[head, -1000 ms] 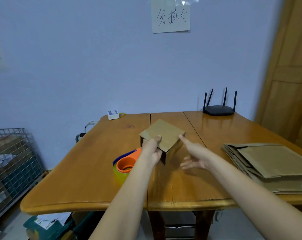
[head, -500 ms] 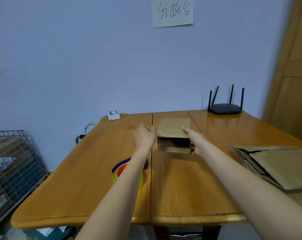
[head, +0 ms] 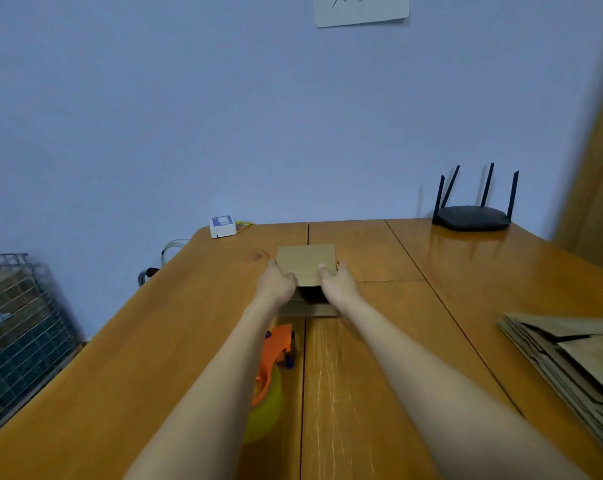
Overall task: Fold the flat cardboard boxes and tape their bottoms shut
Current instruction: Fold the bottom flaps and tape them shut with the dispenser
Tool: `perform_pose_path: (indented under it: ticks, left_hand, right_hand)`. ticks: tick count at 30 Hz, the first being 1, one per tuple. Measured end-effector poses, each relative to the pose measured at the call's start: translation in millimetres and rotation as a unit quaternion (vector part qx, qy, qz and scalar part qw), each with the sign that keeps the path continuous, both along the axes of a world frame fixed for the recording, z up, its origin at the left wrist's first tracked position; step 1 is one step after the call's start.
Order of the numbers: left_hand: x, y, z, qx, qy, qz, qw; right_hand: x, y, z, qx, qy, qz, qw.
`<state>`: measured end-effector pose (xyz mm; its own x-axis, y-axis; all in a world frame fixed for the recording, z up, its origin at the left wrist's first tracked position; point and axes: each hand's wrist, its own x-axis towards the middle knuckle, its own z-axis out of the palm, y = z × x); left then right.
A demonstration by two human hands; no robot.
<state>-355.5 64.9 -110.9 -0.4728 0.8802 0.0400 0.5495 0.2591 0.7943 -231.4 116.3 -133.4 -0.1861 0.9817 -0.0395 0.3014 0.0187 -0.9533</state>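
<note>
A small folded cardboard box [head: 306, 263] lies on its side far out on the wooden table [head: 379, 358], its open end facing me. My left hand [head: 276, 284] grips its near left corner and my right hand [head: 340, 284] grips its near right corner, thumbs over the top panel. An orange and yellow tape dispenser [head: 270, 372] stands on the table under my left forearm, partly hidden by it. A stack of flat cardboard boxes [head: 570, 355] lies at the table's right edge.
A black router [head: 473, 216] with antennas sits at the far right corner and a small white device [head: 223, 226] at the far left edge. A wire basket [head: 16, 327] stands on the floor to the left. A wooden door [head: 601, 150] is at the right.
Both hands have pushed the box farther away across the table and squared it up. My hands now hold its near corners, and the view has moved forward over the table.
</note>
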Motion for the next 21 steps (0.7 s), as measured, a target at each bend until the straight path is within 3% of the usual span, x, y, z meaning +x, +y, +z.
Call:
perform_pose_path:
  ticks: [5, 7, 9, 13, 16, 21]
  left_hand:
    - [-7, 2, -11, -0.047, 0.095, -0.001, 0.994]
    - [-7, -1, -10, -0.055, 0.133, -0.003, 0.990]
    - [-4, -11, -4, -0.060, 0.186, 0.005, 0.981]
    - [25, -42, 19, -0.072, 0.299, -0.032, 0.951]
    - [62, -64, 34, -0.082, 0.334, -0.072, 0.936]
    - [144, -90, 60, -0.086, 0.358, -0.140, 0.919]
  right_hand:
    - [-9, 2, -8, 0.010, -0.038, 0.009, 0.999]
    - [-2, -1, -1, 0.045, -0.092, 0.014, 0.995]
    - [12, -9, 10, 0.114, -0.212, 0.022, 0.970]
    - [59, -38, 37, 0.210, -0.429, 0.029, 0.878]
    - [99, -62, 53, 0.215, -0.497, 0.029, 0.840]
    - [179, -105, 82, 0.190, -0.526, -0.003, 0.829]
